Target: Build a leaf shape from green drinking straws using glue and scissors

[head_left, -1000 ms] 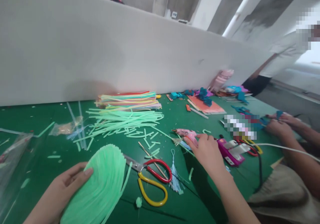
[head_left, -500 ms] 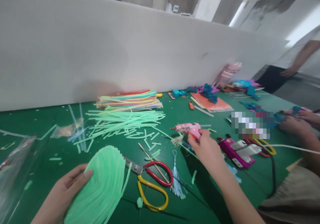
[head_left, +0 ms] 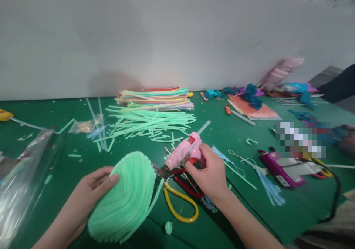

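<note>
since a second ago, right hand [head_left: 209,173] is bringing the pink glue gun [head_left: 184,152] from far out on the surface to just beside the green fan [head_left: 126,199], gripping its handle, nozzle pointing down-left at the fan's edge. left hand [head_left: 93,189] is holding the fan, lying on the green surface [head_left: 50,130]. scissors [head_left: 180,197] are lying under the gun, loose straws [head_left: 149,125] behind.

My left hand [head_left: 91,188] lies low at the left, palm up, fingers [head_left: 107,180] spread and loosely curled. My right hand [head_left: 209,173] reaches forward from the lower right, fingers clenched tight, forearm bare.
</note>
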